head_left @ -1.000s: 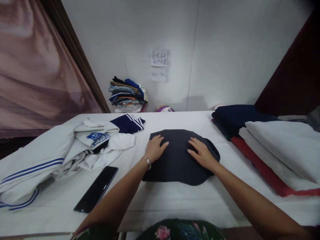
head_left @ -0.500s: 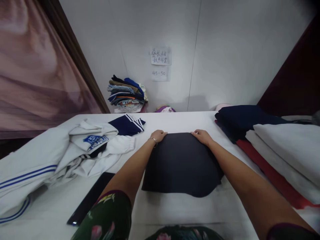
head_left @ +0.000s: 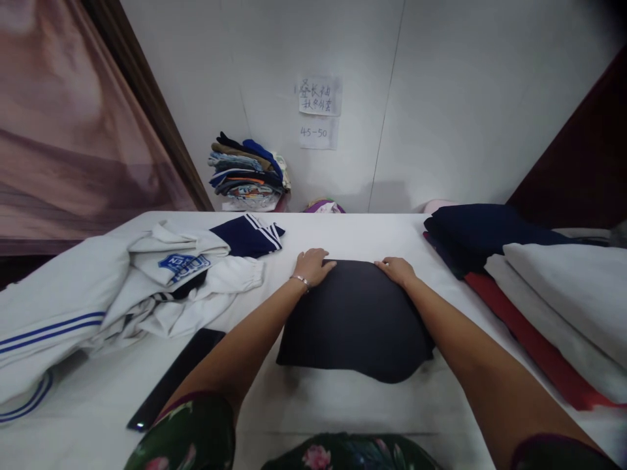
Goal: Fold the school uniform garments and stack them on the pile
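A dark grey folded garment point(head_left: 357, 320) lies smooth on the white table in front of me, its near edge curving at the right. My left hand point(head_left: 312, 266), with a bracelet at the wrist, rests at its far left corner, thumb and fingers apart. At the far right corner, my right hand point(head_left: 396, 269) has its fingertips closed on the garment's edge. Left of my arms lies a crumpled white jacket point(head_left: 161, 281) with blue stripes and a blue badge. A long flat black object point(head_left: 179, 375) is partly covered by my left forearm.
Folded clothes are piled on the right: navy point(head_left: 490, 225), white point(head_left: 563, 281) and red point(head_left: 524, 333). Beyond the table's far edge stands a stack of folded clothes point(head_left: 249, 173). Handwritten paper notes point(head_left: 319, 96) hang on the wall.
My left hand has shifted slightly right and its fingers have spread at the corner. My right hand stays at its corner. The view has tilted a little downward.
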The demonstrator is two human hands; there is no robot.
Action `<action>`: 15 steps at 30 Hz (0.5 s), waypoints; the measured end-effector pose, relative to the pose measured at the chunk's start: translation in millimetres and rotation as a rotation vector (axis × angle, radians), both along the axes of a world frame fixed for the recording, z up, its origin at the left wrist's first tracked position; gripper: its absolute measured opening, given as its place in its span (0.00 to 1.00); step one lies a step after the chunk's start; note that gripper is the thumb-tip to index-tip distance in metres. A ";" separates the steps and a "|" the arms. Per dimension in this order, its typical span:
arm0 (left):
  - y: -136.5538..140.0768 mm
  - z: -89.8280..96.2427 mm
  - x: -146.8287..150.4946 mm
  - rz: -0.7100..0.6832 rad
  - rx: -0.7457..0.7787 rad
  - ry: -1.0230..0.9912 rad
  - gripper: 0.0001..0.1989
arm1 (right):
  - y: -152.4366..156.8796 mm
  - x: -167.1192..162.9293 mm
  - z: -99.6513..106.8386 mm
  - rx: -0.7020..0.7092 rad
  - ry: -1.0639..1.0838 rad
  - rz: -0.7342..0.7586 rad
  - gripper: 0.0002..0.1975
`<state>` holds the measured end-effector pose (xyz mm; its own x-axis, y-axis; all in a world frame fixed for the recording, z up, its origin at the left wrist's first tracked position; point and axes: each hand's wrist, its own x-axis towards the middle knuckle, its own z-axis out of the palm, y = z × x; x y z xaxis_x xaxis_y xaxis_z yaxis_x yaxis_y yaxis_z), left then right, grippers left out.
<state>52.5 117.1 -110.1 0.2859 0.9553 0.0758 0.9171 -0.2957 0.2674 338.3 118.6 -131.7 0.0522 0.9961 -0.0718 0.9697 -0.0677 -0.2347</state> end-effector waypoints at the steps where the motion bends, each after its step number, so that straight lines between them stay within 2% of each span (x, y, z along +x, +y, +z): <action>1: -8.8 -3.3 0.0 -0.059 -0.005 0.000 0.27 | -0.4 0.0 -0.8 0.005 -0.005 -0.012 0.28; 3: -21.1 -11.3 0.3 -0.121 -0.101 0.016 0.30 | -0.8 -0.5 -1.0 0.014 -0.014 -0.031 0.28; 6: -24.8 -19.6 0.8 -0.095 -0.238 0.035 0.33 | -3.5 -4.2 5.0 0.038 -0.029 -0.037 0.28; 9: -20.8 -21.4 0.7 -0.089 -0.229 0.042 0.34 | -13.9 -12.3 13.2 0.109 -0.040 0.010 0.26; 12: -19.5 -21.6 0.8 -0.090 -0.216 0.035 0.34 | -32.0 -20.1 10.3 0.222 -0.023 0.152 0.26; 15: -21.1 -21.6 3.2 -0.063 -0.189 -0.014 0.33 | -47.1 -23.2 -4.4 0.149 0.033 0.215 0.28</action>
<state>55.7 96.1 -131.7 0.3455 0.9331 -0.0994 0.8944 -0.2954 0.3360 315.0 71.5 -136.1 -0.1617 0.9837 0.0783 0.9497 0.1767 -0.2586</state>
